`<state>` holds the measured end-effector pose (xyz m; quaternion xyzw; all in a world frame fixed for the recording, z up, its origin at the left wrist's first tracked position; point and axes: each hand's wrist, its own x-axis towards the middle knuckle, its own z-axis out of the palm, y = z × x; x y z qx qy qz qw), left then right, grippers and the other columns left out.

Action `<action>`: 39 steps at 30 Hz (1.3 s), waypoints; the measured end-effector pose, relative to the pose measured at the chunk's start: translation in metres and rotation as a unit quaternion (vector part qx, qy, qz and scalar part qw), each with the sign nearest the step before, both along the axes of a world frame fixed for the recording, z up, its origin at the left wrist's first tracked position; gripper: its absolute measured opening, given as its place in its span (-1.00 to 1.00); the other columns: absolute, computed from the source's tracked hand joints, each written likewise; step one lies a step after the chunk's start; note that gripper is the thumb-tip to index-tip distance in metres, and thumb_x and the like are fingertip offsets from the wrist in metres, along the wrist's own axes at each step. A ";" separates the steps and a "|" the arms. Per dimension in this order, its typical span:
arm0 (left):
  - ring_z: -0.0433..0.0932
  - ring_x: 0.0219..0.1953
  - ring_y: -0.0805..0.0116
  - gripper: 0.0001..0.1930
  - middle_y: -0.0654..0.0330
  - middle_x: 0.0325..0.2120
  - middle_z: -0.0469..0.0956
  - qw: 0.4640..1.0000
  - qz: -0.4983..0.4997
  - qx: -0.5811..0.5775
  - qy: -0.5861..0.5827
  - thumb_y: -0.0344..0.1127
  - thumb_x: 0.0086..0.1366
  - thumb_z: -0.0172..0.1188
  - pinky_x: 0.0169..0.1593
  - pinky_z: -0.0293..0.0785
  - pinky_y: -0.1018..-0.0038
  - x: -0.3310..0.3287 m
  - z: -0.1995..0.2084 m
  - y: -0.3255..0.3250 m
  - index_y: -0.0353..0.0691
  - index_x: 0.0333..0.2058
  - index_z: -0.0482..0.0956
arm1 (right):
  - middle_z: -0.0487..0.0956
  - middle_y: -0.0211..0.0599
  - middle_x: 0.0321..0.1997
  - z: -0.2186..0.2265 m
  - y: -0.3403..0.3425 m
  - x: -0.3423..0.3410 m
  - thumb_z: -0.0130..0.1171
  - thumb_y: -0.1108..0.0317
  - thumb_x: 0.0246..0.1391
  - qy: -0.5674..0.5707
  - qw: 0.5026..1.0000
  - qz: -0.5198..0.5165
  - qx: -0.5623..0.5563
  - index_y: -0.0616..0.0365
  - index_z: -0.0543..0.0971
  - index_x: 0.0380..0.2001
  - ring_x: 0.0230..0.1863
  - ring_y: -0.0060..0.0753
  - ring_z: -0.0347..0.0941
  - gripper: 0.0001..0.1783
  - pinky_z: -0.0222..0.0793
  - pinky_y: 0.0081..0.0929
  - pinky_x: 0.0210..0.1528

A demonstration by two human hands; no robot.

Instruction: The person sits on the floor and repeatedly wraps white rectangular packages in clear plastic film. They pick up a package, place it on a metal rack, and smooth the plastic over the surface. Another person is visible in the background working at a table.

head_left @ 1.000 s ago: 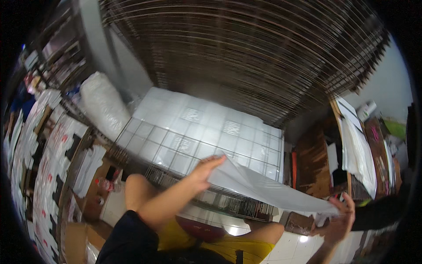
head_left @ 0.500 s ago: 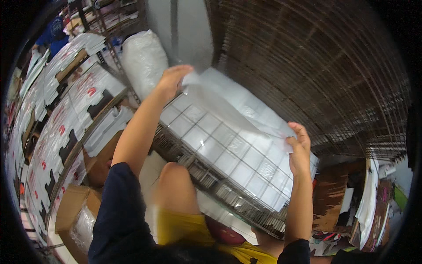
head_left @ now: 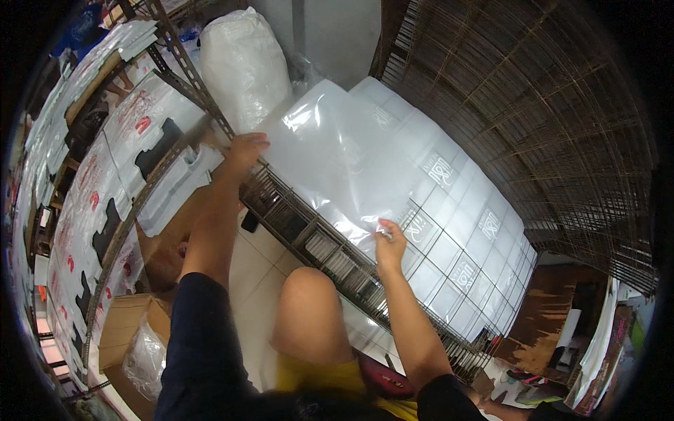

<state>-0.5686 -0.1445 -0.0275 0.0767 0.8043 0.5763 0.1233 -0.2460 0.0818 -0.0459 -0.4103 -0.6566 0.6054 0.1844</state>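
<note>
My left hand (head_left: 249,149) is closed at the left corner of a translucent plastic sheet (head_left: 330,158); its fingertips are partly hidden. At the sheet's near right corner, my right hand (head_left: 391,247) pinches the edge between thumb and fingers. The sheet is glossy and slightly rippled, spread over the left part of a wire rack (head_left: 439,284). Other translucent sheets with white printed marks (head_left: 484,224) cover the rack to the right, the wire grid showing along with them.
Several raised wire racks (head_left: 519,105) lean up at the far right. A stuffed white sack (head_left: 246,67) stands at the far left. White packs with red marks (head_left: 105,182) fill shelves on the left, above an open cardboard box (head_left: 123,330). My bent knee (head_left: 309,309) is near the rack's front edge.
The sheet, folded and lifted before, now lies flatter over the rack's left part. Both hands moved left and nearer me. The view has shifted, showing more printed sheets on the right.
</note>
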 end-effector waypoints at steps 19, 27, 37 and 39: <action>0.58 -0.30 0.23 -0.63 0.05 -0.37 0.61 0.973 0.133 -0.160 0.095 -0.30 -0.03 0.21 -0.16 0.48 0.42 -0.012 -0.071 -0.009 -0.17 -0.17 0.60 | 0.59 -0.08 -0.32 -0.046 0.015 -0.028 0.19 0.48 -0.15 -0.058 0.989 0.073 0.115 0.22 0.57 -0.21 -0.32 -0.28 0.55 -0.68 0.44 -0.45 -0.25; 0.60 -0.30 0.25 -0.64 0.09 -0.36 0.62 0.966 0.152 -0.191 0.088 -0.29 -0.05 0.22 -0.16 0.49 0.42 -0.018 -0.079 -0.008 -0.16 -0.19 0.61 | 0.56 -0.15 -0.37 -0.062 0.019 -0.032 0.19 0.50 -0.11 -0.090 0.985 0.073 0.130 0.24 0.56 -0.20 -0.41 -0.40 0.54 -0.69 0.44 -0.52 -0.34; 0.59 -0.29 0.28 -0.63 0.10 -0.34 0.62 0.969 0.165 -0.165 0.077 -0.30 -0.05 0.24 -0.15 0.48 0.43 -0.021 -0.091 -0.011 -0.19 -0.19 0.61 | 0.60 -0.04 -0.36 -0.070 0.020 -0.031 0.18 0.46 -0.11 -0.084 0.988 0.067 0.112 0.19 0.58 -0.21 -0.34 -0.24 0.56 -0.70 0.45 -0.44 -0.24; 0.58 -0.26 0.32 -0.61 0.13 -0.31 0.62 0.970 0.155 -0.172 0.066 -0.34 -0.06 0.26 -0.13 0.46 0.46 -0.022 -0.090 -0.011 -0.22 -0.17 0.60 | 0.57 -0.12 -0.36 -0.069 0.020 -0.031 0.17 0.51 -0.08 -0.081 0.985 0.073 0.135 0.25 0.56 -0.19 -0.40 -0.39 0.53 -0.70 0.45 -0.53 -0.31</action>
